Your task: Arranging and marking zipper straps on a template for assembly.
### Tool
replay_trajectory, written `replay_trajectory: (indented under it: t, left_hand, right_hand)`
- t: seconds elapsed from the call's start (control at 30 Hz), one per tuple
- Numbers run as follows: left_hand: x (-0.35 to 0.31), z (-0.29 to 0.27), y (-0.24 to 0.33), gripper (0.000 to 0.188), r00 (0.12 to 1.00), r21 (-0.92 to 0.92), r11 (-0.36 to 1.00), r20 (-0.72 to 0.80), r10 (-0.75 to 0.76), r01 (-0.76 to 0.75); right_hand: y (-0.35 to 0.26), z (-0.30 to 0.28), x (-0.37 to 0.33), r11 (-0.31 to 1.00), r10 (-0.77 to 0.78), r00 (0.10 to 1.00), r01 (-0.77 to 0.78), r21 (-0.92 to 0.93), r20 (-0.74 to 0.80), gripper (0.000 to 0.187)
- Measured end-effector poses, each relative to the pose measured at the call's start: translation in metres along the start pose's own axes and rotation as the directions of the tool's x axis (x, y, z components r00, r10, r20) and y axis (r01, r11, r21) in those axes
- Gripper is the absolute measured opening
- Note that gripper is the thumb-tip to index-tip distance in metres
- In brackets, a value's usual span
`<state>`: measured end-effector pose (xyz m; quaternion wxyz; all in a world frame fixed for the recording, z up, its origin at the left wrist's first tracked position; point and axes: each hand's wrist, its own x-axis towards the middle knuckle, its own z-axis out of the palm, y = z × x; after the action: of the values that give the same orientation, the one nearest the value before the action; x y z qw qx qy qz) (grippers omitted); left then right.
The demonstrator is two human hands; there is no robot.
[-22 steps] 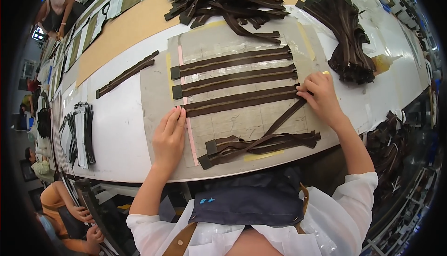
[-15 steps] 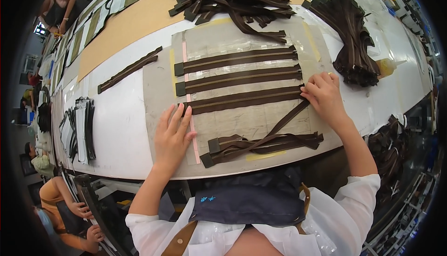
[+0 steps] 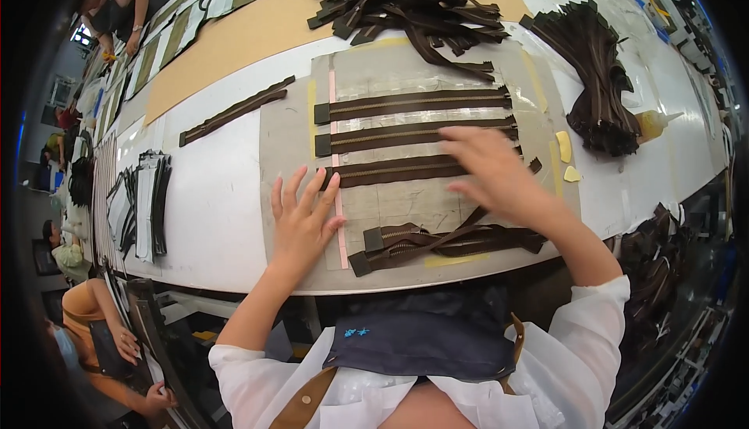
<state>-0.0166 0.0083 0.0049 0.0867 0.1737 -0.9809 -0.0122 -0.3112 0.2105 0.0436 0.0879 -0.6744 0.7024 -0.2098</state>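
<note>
Three dark brown zippers with brass teeth lie side by side on a grey board point(image 3: 406, 209): a far zipper point(image 3: 413, 104), a middle zipper point(image 3: 390, 138) and a near zipper point(image 3: 398, 171). My left hand point(image 3: 303, 222) rests with spread fingers at the near zipper's left end, beside a pink strip point(image 3: 342, 251). Over the right part of the near zipper is my right hand point(image 3: 503, 175), slightly blurred, fingers stretched out and nothing visible in them. It covers part of that zipper. Closer to me, loose zippers point(image 3: 491, 240) lie crossed over one another.
A heap of zippers point(image 3: 406, 0) lies at the back, a bundle of zippers point(image 3: 597, 85) at the right by a small yellowish bottle point(image 3: 655, 124). Two yellow pieces point(image 3: 564, 148) sit on the board's right. One zipper point(image 3: 234, 113) lies left. Other people work at the far left.
My right hand has let go of the near zipper's right end and moved left over it, uncovering the yellow pieces. My left hand stays at the left end.
</note>
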Motion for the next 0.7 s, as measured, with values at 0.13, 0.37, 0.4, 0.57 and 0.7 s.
replay_trajectory:
  t: [0.13, 0.37, 0.4, 0.57, 0.7]
  left_hand:
    - [0.005, 0.005, 0.001, 0.069, 1.000, 0.005, 1.000, -0.010, 0.022, -0.022]
    - [0.003, 0.004, 0.005, 0.069, 1.000, -0.014, 1.000, 0.025, -0.008, 0.008]
    - [0.001, 0.004, 0.003, 0.070, 0.999, -0.012, 1.000, 0.033, -0.013, 0.014]
    - [-0.001, 0.004, -0.001, 0.072, 0.997, -0.033, 0.999, 0.061, -0.038, 0.040]
    - [-0.001, 0.008, -0.005, 0.078, 0.997, -0.085, 0.996, 0.067, -0.024, 0.030]
  right_hand:
    - [-0.028, 0.063, 0.041, 0.968, -0.250, 0.964, 0.249, 0.013, 0.087, 0.082]
    - [-0.013, 0.061, 0.014, 0.970, -0.229, 0.950, 0.240, -0.029, 0.210, 0.095]
    - [-0.008, 0.049, 0.002, 0.980, -0.153, 0.957, 0.178, -0.085, 0.246, 0.097]
    - [0.009, 0.007, -0.044, 0.972, 0.117, 0.946, -0.046, -0.232, 0.304, 0.102]
    - [0.014, 0.001, -0.054, 0.976, 0.189, 0.953, -0.156, -0.154, 0.236, 0.098]
